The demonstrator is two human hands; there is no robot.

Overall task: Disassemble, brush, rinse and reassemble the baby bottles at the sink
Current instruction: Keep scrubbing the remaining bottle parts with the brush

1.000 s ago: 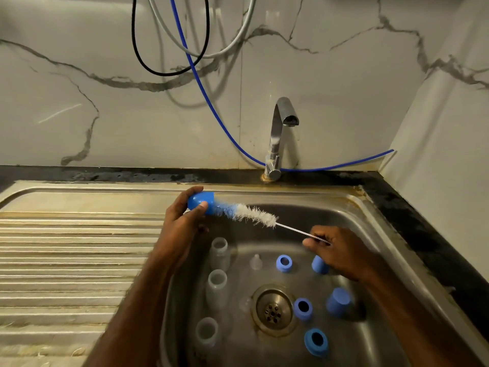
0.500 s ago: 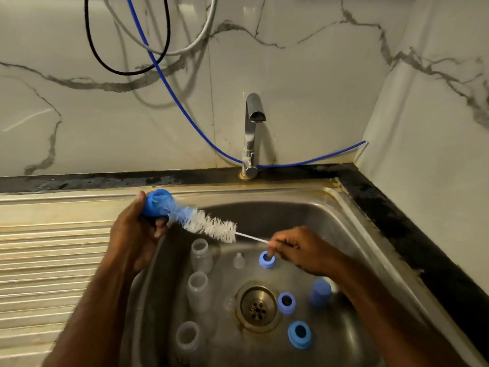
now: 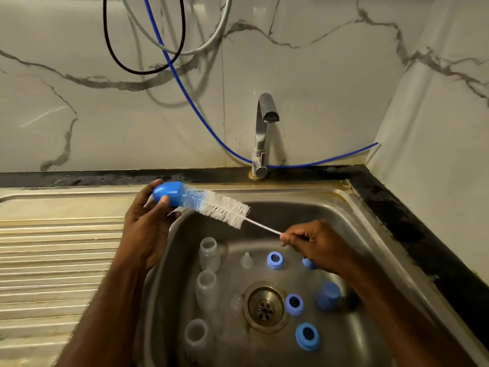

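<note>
My left hand (image 3: 146,223) grips a blue bottle cap (image 3: 168,196) above the sink's left rim. The bottle brush (image 3: 221,207), with white and blue bristles, is pushed into the cap. My right hand (image 3: 315,246) pinches the brush's thin wire handle over the basin. In the steel sink (image 3: 352,229) stand three clear bottles (image 3: 209,254) (image 3: 207,288) (image 3: 195,336) in a column on the left. A clear teat (image 3: 246,259) stands near them. Three blue collar rings (image 3: 275,260) (image 3: 294,304) (image 3: 307,336) and a blue cap (image 3: 328,295) lie around the drain (image 3: 265,307). Another blue piece (image 3: 308,263) is partly hidden under my right hand.
A chrome tap (image 3: 263,136) rises behind the basin with no water running. The ribbed draining board (image 3: 58,255) lies to the left. Blue, black and grey hoses (image 3: 185,94) hang on the marble wall. A dark counter edge (image 3: 402,221) runs along the right.
The brush has slid a little further out of the blue cap as my right hand drew the handle down and right. My left hand keeps its hold on the cap.
</note>
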